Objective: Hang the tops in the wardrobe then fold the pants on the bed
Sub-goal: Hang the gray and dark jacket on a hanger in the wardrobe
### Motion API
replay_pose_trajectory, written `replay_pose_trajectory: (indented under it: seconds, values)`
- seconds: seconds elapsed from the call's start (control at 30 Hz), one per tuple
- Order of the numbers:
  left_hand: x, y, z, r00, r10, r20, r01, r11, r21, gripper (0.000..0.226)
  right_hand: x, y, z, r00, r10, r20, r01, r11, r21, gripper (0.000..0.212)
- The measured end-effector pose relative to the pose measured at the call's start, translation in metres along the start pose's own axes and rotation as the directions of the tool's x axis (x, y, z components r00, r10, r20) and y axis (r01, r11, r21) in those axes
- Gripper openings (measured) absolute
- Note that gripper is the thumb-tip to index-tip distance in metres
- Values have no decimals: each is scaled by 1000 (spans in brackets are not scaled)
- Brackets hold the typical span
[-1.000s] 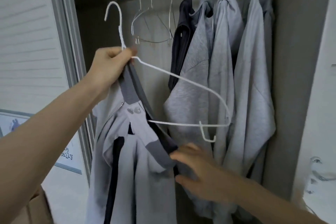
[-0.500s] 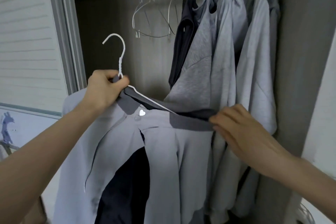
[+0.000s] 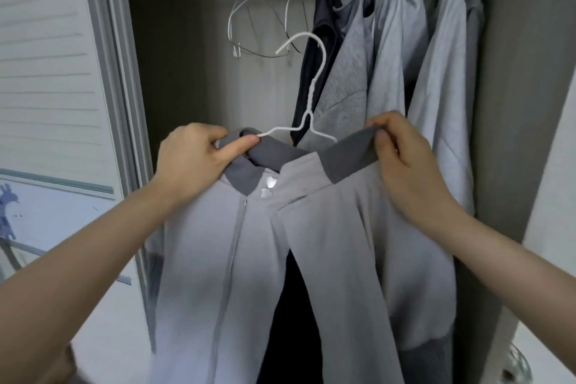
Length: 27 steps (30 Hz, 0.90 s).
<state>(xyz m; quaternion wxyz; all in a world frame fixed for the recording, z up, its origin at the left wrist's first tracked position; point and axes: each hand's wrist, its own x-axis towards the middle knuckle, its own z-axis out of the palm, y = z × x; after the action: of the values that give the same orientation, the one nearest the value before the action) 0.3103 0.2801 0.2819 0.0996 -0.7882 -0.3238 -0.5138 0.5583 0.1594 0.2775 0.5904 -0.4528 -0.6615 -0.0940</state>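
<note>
Mid-hanging, in front of open wardrobe: left hand gripping grey jacket collar w/ white hanger; right hand pinching collar's other side. Next: probably hook onto rail.

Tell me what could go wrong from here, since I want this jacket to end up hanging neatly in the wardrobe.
1. The right hand pinches the dark collar out to the side. If that side is not yet over the white hanger, the grey jacket may slide off when released.
2. The jacket hangs unzipped, so it could slip from the wire shoulders.
3. The rail space lies among empty wire hangers, which the hook might snag.
</note>
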Motion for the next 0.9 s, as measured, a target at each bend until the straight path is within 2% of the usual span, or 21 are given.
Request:
replay_pose_trajectory:
  seconds: [0.07, 0.13, 0.17, 0.23, 0.3, 0.33, 0.37, 0.43, 0.5, 0.63, 0.7, 0.77, 0.83, 0.9]
  values:
    - [-4, -13, -2, 999, -48, -21, 47, 998, -52, 67, 1, -1, -7, 998, -53, 43, 54, 998, -23, 15]
    - [-8, -19, -1, 992, -110, -67, 99, 985, -143, 56, 2, 0, -15, 990, -67, 123, 76, 995, -72, 23]
    - [-8, -21, -1, 987, -136, -88, 119, 977, -178, 53, 4, 0, -18, 987, -35, 154, 55, 990, -130, 28]
    - [-9, -26, -1, 980, -160, -120, 136, 973, -185, 49, 5, -1, -25, 969, 45, 244, 22, 965, -263, 23]
    - [-8, -34, -1, 980, -167, -106, 146, 972, -182, 47, 4, 0, -26, 924, 133, 359, -18, 951, -307, 49]
    - [-7, -38, 1, 982, -170, -79, 151, 969, -197, 49, 2, 1, -25, 899, 182, 398, -82, 964, -254, 61]
    - [-5, -42, 3, 985, -169, -43, 156, 963, -219, 52, 3, -1, -25, 880, 240, 411, -190, 969, -159, 63]
    - [0, -48, 8, 985, -167, 38, 172, 954, -245, 60, 4, -7, -28, 820, 375, 433, -447, 891, 75, 45]
    - [6, -51, 13, 981, -166, 100, 187, 945, -268, 58, 6, -15, -32, 762, 444, 472, -586, 783, 209, 33]
    - [27, -52, 20, 968, -193, 160, 233, 930, -284, 65, 16, -33, -37, 735, 450, 507, -663, 634, 398, 26]
    - [42, -49, 25, 952, -257, 164, 297, 902, -312, 61, 21, -44, -37, 730, 457, 508, -682, 546, 487, 25]
    - [63, -41, 29, 924, -340, 174, 381, 857, -348, 53, 30, -55, -37, 746, 465, 478, -666, 529, 526, 25]
    - [82, -30, 33, 832, -451, 323, 549, 752, -365, 60, 37, -63, -36, 759, 492, 426, -650, 544, 530, 25]
    - [100, -18, 32, 727, -465, 505, 682, 575, -452, 74, 50, -72, -34, 794, 511, 328, -604, 602, 523, 25]
